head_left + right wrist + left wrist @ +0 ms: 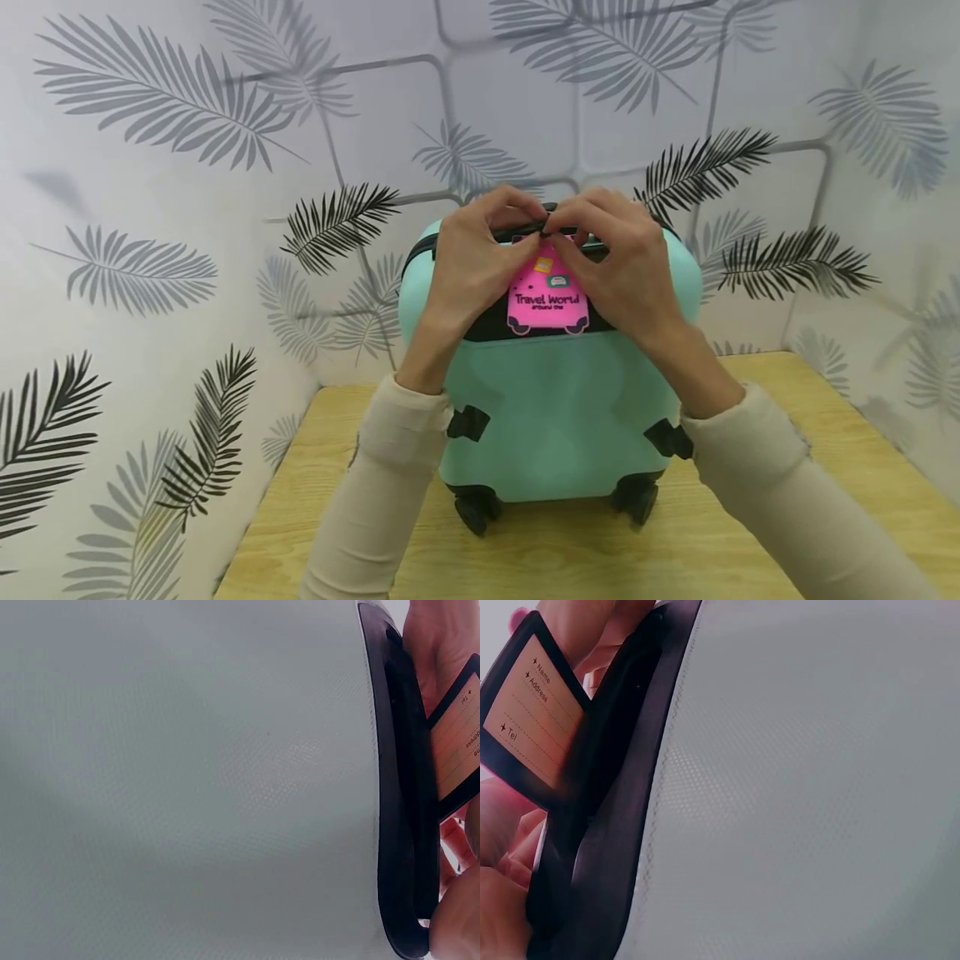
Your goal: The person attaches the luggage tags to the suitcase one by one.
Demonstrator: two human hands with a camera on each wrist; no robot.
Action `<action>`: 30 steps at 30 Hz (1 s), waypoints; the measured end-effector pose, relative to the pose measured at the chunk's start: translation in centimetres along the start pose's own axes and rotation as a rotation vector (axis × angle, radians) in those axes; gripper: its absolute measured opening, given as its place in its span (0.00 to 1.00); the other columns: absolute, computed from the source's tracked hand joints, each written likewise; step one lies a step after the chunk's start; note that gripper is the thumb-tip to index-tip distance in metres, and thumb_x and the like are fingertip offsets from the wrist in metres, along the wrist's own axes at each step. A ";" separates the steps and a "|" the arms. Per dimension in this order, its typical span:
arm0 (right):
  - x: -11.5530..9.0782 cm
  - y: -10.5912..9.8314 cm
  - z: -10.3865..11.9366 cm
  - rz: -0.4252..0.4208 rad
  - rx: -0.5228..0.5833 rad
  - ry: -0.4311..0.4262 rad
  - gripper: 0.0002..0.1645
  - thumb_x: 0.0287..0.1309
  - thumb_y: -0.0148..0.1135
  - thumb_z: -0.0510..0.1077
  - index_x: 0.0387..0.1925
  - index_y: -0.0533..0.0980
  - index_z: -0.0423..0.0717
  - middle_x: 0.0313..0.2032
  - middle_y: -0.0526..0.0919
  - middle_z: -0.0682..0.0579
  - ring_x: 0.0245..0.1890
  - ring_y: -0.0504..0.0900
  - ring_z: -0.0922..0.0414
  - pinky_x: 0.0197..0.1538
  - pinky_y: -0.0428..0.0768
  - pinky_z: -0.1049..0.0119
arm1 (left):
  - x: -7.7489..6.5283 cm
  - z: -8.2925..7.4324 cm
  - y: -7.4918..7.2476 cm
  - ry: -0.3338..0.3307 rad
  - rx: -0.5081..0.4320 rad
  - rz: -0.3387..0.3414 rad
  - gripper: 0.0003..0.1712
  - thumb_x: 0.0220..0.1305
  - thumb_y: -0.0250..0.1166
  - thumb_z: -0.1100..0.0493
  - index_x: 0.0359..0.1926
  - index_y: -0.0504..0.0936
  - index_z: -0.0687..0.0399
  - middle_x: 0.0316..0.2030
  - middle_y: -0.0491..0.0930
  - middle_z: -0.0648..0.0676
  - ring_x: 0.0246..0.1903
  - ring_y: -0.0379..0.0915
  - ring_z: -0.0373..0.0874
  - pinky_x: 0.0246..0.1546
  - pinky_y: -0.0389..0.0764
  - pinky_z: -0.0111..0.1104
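A mint-green suitcase point(555, 417) stands upright with its black carry handle point(417, 780) on top. Against its black upper panel hangs a pink luggage tag point(548, 315) printed "Travel World". Its back, with lines for name, address and tel, shows as a card point(536, 712) in the left wrist view. At the tag's top, my left hand point(474, 260) pinches the tag's dark strap point(544, 228) between thumb and fingertips. From the other side my right hand point(626, 262) pinches the same strap, fingertips meeting the left ones. The fingers hide most of the strap and handle middle.
The suitcase's black wheels point(474, 508) rest on a wood-grain table point(555, 554). Close behind and on both sides rise walls with a feather-leaf pattern point(150, 92). A black corner piece point(468, 423) sits on each lower side of the case.
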State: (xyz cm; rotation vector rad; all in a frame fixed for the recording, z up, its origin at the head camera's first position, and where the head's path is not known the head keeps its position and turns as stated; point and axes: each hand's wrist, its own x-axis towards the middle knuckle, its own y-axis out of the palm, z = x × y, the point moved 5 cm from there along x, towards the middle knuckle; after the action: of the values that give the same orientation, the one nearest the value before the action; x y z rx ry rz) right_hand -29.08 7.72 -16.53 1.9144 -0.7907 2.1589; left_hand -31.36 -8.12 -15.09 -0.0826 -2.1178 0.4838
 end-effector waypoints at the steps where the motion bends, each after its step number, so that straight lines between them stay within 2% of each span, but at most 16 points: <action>1: 0.0 0.0 0.0 -0.003 -0.002 0.000 0.04 0.63 0.71 0.34 0.39 0.84 0.38 0.39 0.86 0.43 0.37 0.81 0.50 0.48 0.71 0.56 | 0.0 0.0 0.0 0.003 -0.002 0.000 0.08 0.61 0.73 0.68 0.42 0.86 0.60 0.37 0.90 0.55 0.43 0.86 0.39 0.51 0.76 0.30; 6: 0.0 -0.2 0.1 0.001 -0.019 -0.002 0.04 0.62 0.72 0.34 0.39 0.85 0.39 0.39 0.87 0.43 0.37 0.83 0.48 0.44 0.68 0.59 | 0.0 -0.2 0.2 0.008 0.010 -0.008 0.08 0.61 0.73 0.68 0.41 0.87 0.60 0.36 0.91 0.54 0.42 0.86 0.39 0.50 0.77 0.30; 11: 0.1 -0.3 0.2 0.015 -0.055 -0.019 0.04 0.63 0.71 0.35 0.39 0.86 0.39 0.39 0.89 0.43 0.40 0.84 0.47 0.43 0.73 0.56 | -0.1 -0.3 0.2 0.006 0.034 -0.022 0.07 0.61 0.73 0.67 0.41 0.88 0.58 0.36 0.91 0.52 0.42 0.85 0.36 0.48 0.76 0.31; 15: 0.2 -0.2 0.1 0.031 -0.053 -0.013 0.05 0.62 0.71 0.33 0.41 0.86 0.37 0.39 0.90 0.42 0.37 0.85 0.46 0.42 0.76 0.54 | -0.1 -0.2 0.1 0.009 0.068 -0.036 0.06 0.60 0.73 0.67 0.40 0.88 0.57 0.34 0.91 0.51 0.42 0.84 0.36 0.48 0.75 0.30; 19: 0.7 -0.1 0.0 0.025 -0.018 0.041 0.05 0.60 0.72 0.32 0.38 0.86 0.37 0.36 0.90 0.43 0.34 0.85 0.49 0.41 0.78 0.59 | 0.0 -0.2 -0.1 0.025 0.104 -0.053 0.07 0.59 0.73 0.67 0.39 0.89 0.57 0.34 0.91 0.51 0.42 0.85 0.36 0.48 0.75 0.29; 24: 0.9 0.1 -0.1 -0.013 0.018 0.116 0.03 0.60 0.73 0.34 0.36 0.86 0.38 0.32 0.87 0.44 0.31 0.82 0.54 0.37 0.74 0.69 | 0.0 -0.2 -0.1 0.026 0.091 -0.068 0.08 0.58 0.75 0.66 0.40 0.90 0.57 0.35 0.91 0.51 0.41 0.86 0.35 0.47 0.75 0.28; 26: 0.8 0.1 -0.1 -0.018 0.004 0.105 0.03 0.61 0.73 0.34 0.36 0.86 0.37 0.33 0.87 0.44 0.31 0.82 0.53 0.37 0.73 0.70 | -0.1 -0.2 0.0 0.023 0.082 -0.073 0.08 0.58 0.75 0.66 0.40 0.89 0.58 0.35 0.91 0.52 0.40 0.87 0.35 0.47 0.75 0.29; 30: 0.6 0.2 0.1 0.008 0.019 0.055 0.03 0.63 0.70 0.33 0.38 0.85 0.36 0.34 0.87 0.43 0.35 0.82 0.52 0.43 0.75 0.66 | -0.2 -0.3 0.0 0.016 0.112 -0.081 0.07 0.59 0.73 0.66 0.40 0.89 0.57 0.34 0.91 0.51 0.40 0.86 0.35 0.44 0.75 0.29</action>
State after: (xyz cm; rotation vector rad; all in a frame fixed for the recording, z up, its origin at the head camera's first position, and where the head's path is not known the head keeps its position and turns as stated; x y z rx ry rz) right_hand -29.17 7.41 -16.02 1.8546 -0.7730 2.2212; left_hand -31.01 -8.13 -15.12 0.0633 -2.0652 0.5500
